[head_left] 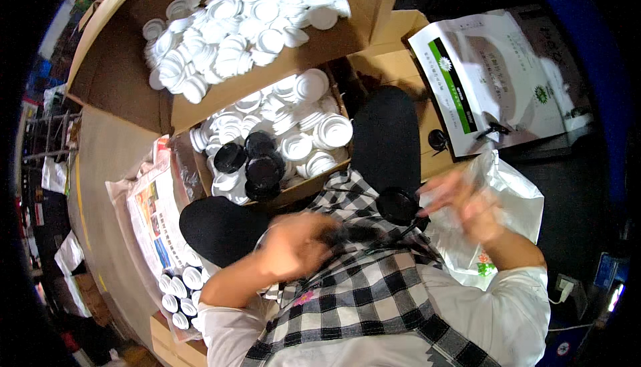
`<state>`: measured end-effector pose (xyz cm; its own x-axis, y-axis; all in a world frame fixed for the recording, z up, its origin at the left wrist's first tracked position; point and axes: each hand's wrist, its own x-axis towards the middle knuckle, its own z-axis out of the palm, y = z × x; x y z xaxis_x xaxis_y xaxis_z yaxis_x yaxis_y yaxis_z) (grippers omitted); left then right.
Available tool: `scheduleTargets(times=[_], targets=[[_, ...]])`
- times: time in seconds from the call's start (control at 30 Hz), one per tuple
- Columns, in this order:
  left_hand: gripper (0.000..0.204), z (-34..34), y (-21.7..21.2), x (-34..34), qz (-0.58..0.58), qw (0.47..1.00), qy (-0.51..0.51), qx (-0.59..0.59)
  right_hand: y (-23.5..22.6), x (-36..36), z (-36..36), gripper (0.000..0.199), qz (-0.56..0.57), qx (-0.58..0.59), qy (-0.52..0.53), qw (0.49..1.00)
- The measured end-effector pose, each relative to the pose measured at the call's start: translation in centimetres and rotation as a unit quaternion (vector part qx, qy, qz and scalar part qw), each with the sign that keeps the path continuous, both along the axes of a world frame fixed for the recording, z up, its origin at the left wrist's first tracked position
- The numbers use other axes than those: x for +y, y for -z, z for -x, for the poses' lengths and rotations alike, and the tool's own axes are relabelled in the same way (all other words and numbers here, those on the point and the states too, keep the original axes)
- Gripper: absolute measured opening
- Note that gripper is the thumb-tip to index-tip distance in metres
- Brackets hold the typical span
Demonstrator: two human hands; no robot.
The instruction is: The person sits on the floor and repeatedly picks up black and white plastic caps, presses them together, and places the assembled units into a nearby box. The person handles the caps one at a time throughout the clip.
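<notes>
A brown floor runs down the left side, with a yellow line across it. A metal rack stands at the far left edge. At the lower right, a white plug sits in shadow. The surroundings are dim.

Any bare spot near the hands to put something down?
Bare cardboard between the white-cap box and the printed bag. Also the grey floor strip left of the newspaper. Both boxes are packed with caps; the lap is taken by both hands.
</notes>
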<state>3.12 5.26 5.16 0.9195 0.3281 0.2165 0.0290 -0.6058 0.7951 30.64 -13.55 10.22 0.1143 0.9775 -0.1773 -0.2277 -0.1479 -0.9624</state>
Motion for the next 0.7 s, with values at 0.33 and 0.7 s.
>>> scheduleTargets(times=[0.33,0.7], targets=[[0.051,4.9,7.1,16.1,-0.058,0.905,-0.315,0.281,-2.4,-15.9,-15.0,0.037,0.543,-0.673,0.047,0.5],[0.07,-10.0,4.0,0.9,-0.052,0.969,0.229,0.07,7.5,1.2,1.4,0.025,-0.131,-0.561,-0.155,0.803]])
